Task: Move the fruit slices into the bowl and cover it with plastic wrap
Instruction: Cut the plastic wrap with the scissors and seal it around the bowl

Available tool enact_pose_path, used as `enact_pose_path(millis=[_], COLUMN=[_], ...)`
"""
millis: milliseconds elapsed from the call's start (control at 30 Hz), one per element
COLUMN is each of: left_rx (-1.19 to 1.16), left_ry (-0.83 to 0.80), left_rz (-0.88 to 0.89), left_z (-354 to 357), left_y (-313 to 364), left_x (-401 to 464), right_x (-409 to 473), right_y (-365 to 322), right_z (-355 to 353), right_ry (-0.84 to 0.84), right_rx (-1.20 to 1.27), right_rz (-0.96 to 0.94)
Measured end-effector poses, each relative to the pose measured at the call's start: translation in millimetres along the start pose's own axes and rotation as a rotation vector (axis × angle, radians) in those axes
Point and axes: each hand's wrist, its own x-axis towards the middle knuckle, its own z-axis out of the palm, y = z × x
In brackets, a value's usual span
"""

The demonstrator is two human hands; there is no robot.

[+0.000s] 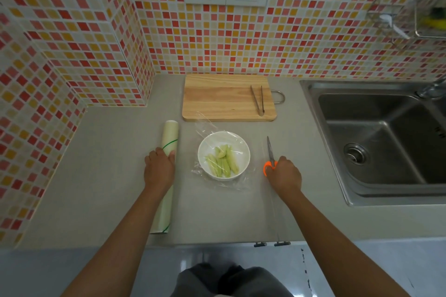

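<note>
Step in hand, as judged: the covering stage, close to finished. The pale green fruit slices (223, 160) all lie inside the round white bowl (243, 152), which stands on the grey surface (96, 176) between the two hands, well apart from each. A sheet of clear plastic wrap (212, 135) lies over the bowl's mouth, creased, with loose edges spread on the surface around the base and one flap trailing toward the far side. It does not look pressed tight to the rim.

The left hand (159, 169) rests on the long pale roll of plastic wrap with green bands (169, 149), fingers (156, 152) curled over it, left of the bowl. The right hand (284, 175) grips the orange handles of the steel scissors (270, 154), blades pointing away from the person and lying on or just above the surface; which cannot be told.

Next move, as judged: put down roll and scissors, then smooth the loose wrap down against the bowl's wall to seal it.

Beyond the fingers, the bare rectangular wooden cutting board (217, 96) carries a pair of metal tongs (257, 100). A stainless steel sink (376, 132) lies further right of the right hand.
</note>
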Motion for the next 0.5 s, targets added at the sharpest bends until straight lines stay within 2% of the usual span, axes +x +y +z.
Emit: enact_pose_path(millis=[300,500], left_rx=[0.028,0.026], left_ry=[-0.036,-0.028], left_rz=[0.008,0.005], left_z=[-1.8,-2.4], left_y=[-0.4,-1.1], left_x=[-0.8,-0.5], right_x=[-3.6,-10.2], right_y=[0.9,-3.0], right_z=[-2.7,-11.0], right_ry=[-0.009,0.099], right_rx=[0.005,-0.046], right_rz=[-0.023,-0.100])
